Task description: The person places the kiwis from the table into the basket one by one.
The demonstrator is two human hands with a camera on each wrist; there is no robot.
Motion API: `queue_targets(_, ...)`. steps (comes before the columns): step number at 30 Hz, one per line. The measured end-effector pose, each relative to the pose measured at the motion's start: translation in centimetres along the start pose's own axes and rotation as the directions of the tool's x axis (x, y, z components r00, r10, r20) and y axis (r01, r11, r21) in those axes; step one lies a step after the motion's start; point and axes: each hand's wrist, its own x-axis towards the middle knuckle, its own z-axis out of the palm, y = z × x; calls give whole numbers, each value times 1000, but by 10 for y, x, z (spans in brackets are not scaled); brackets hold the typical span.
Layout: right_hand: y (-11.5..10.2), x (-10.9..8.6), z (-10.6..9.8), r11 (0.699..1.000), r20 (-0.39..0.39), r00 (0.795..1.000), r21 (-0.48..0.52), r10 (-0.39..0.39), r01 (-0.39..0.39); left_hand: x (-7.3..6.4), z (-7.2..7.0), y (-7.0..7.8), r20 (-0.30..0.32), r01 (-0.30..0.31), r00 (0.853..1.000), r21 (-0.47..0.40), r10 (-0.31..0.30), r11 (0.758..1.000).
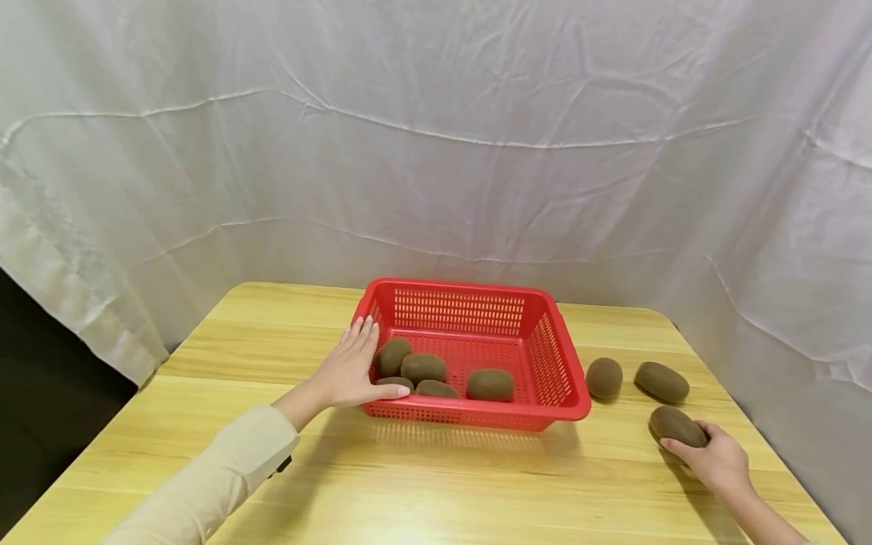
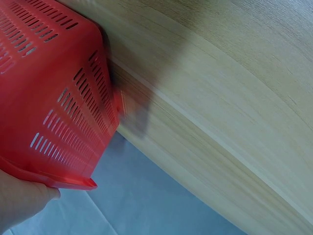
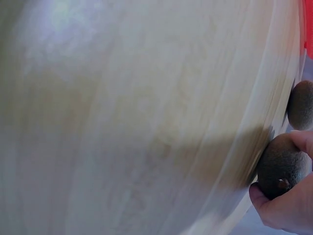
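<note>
Kiwi (image 1: 677,426) in the fingers now, over toward the table's (image 1: 511,477) right edge! The right hand (image 1: 722,458) has it pinched, thumb on one side and fingers round the other; whether its underside has left the wood, I can't tell from here. Across the way, the left hand (image 1: 350,371) lies spread on the red basket (image 1: 477,409), fingers straight over its left rim, thumb by the near rim, no fruit in its grasp.

That basket sits toward the table's far edge, about midway between the far corners. Inside, four kiwis (image 1: 424,368) bunch at its near-left corner, and a fifth kiwi (image 1: 490,384) lies to their right, near the front wall. Outside, one loose kiwi (image 1: 603,378) rests just beside the basket's right wall, and another loose kiwi (image 1: 661,382) lies nearer the table's right edge, just beyond the pinched one.

Looks to me like the pick-up step of loading, past halfway by my count. The next move calls for a lift high enough to clear the basket's right rim, no nudging that loose pair, then a soft lowering inside, the left hand there to steady things, I'd say.
</note>
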Motion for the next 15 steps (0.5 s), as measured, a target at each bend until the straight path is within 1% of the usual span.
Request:
queue_targets(4,-1,-2,0,1000,-17,1000,24,7,-7,0,0,0,-1,0,1000,1,0,1000)
queue_targets(7,-4,-3,1,999,-52,999,51,10,-7,0,0,0,-4,0,1000,1,0,1000)
queue_targets(12,-8,-3,-2,996,-131,989,54,-60,68,1,0,0,-8,-3,1000,1,3,1000)
queue_targets(15,-13,-2,-5,992,-155,983,56,-100,110,1,0,0,-7,-3,1000,0,3,1000)
